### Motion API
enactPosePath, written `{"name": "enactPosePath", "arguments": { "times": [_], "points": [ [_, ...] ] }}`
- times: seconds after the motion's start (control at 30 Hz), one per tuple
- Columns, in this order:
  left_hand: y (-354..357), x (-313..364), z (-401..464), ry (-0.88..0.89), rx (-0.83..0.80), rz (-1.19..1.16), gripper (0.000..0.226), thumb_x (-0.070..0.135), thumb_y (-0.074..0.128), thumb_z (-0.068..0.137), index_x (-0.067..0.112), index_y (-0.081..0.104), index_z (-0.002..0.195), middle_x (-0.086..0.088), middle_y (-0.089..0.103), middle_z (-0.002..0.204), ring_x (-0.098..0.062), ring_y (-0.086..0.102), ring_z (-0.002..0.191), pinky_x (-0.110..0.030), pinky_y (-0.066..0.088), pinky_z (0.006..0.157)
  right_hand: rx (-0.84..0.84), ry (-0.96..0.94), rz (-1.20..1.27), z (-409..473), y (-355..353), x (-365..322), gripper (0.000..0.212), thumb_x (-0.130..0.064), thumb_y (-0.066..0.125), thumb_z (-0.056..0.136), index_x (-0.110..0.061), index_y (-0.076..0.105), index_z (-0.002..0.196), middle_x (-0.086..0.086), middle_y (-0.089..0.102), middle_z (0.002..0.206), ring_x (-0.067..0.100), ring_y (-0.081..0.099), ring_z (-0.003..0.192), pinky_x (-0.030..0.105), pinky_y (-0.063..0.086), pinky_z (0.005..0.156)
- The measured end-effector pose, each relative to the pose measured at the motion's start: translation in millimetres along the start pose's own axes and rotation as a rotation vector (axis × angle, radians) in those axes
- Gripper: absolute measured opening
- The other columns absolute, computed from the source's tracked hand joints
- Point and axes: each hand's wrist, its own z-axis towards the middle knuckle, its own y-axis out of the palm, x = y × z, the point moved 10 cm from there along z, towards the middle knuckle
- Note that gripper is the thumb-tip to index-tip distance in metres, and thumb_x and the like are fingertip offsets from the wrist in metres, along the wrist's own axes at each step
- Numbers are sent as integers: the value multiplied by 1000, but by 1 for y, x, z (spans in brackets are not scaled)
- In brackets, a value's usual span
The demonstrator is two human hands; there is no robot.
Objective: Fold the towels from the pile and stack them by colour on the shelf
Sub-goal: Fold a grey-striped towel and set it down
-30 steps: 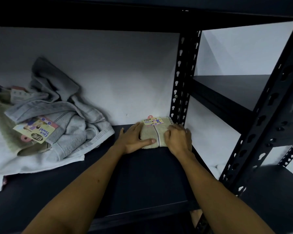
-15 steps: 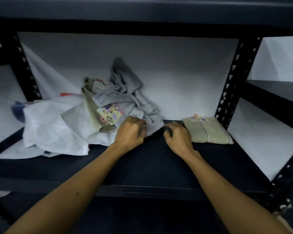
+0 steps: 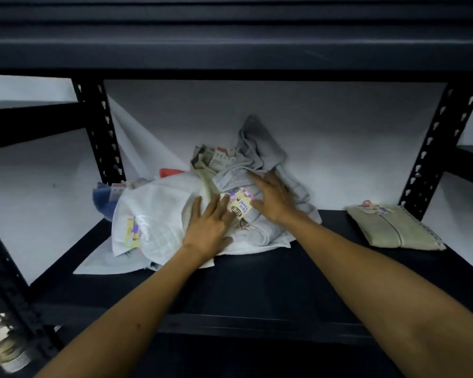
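A loose pile of towels (image 3: pixel 159 227) lies on the dark shelf board (image 3: pixel 257 285), left of centre. White, grey, beige, blue and a bit of red cloth show in it, with paper tags. My left hand (image 3: pixel 210 227) lies flat on the white towel with fingers spread. My right hand (image 3: pixel 271 197) rests with straight fingers on the grey towel (image 3: pixel 260 148), beside a paper tag (image 3: pixel 239 204). One folded beige towel (image 3: pixel 393 230) sits alone at the shelf's right end, apart from both hands.
Black perforated uprights stand at the back left (image 3: pixel 99 132) and back right (image 3: pixel 437 148). A dark shelf board runs overhead (image 3: pixel 230 50). A white wall closes the back. Side shelves continue to the left and right.
Both hands left the folded beige towel at the right end and moved left onto the loose pile. My view swung left with them.
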Motion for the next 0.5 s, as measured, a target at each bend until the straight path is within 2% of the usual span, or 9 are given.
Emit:
{"name": "enactPosePath", "arguments": {
  "times": [0.1,0.17,0.27,0.33,0.43,0.5],
  "points": [
    [-8,-3,-3,14,159,-71,65,39,81,68,21,58,127,-25,40,146,-39,34,137,-66,25,108,114,76,-81,9,-5,-12,45,-29,60,93,-35,51,137,11,43,144,33,38,134,53,34,109],
    [-17,-10,-7,20,318,-180,62,42,80,63,17,60,116,-23,46,131,-38,38,128,-64,32,105,236,84,12,10,-17,-20,28,-23,58,95,-25,65,122,11,56,128,33,49,123,51,40,102],
    [-27,-16,-10,-61,396,-329,64,60,64,67,19,60,116,-14,47,126,-30,39,124,-60,28,109,306,65,273,3,-26,-18,20,-11,54,93,-13,67,109,10,69,107,26,64,96,38,52,82],
    [-33,-20,-3,-158,371,-403,64,65,55,73,20,60,118,-10,56,121,-29,48,118,-58,29,108,320,77,452,-9,-36,-14,18,-7,54,93,-10,65,107,8,70,99,19,65,85,31,54,72],
    [-48,-26,8,-260,391,-578,49,53,56,79,19,61,115,-7,69,102,-28,62,99,-52,39,99,359,22,547,-29,-63,-13,7,-9,62,91,-13,66,96,0,69,87,9,63,76,17,49,67],
    [-63,-33,10,-304,455,-894,31,34,66,81,15,63,105,-5,69,87,-23,64,79,-38,49,82,369,24,575,-41,-79,-8,4,-15,66,91,-13,68,87,-1,69,79,6,62,70,21,48,64]
  ]
}}
